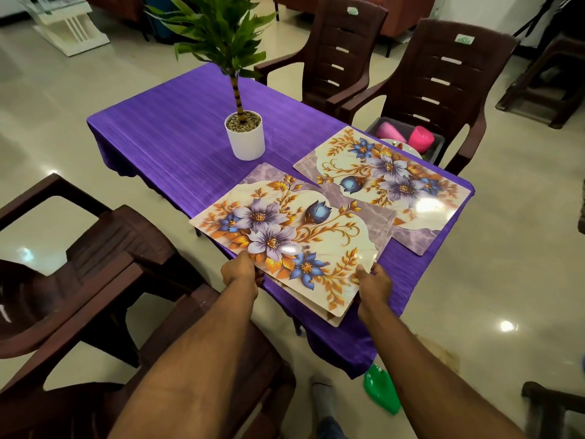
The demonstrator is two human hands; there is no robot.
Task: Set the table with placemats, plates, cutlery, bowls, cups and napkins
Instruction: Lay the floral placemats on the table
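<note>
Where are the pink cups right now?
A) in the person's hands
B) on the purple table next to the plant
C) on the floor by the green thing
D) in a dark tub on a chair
D: the pink cups sit in a dark tub on the seat of a brown chair beside the table, while the left hand and right hand grip flowery placemats.

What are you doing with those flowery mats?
A person is setting the table. Both hands, left and right, grip the near edge of a small stack of flowery placemats over the purple tablecloth. Another placemat already lies flat further along. A potted plant stands in the middle. Pink cups wait in a bin on a chair. No plates or cutlery are on the table yet.
</note>
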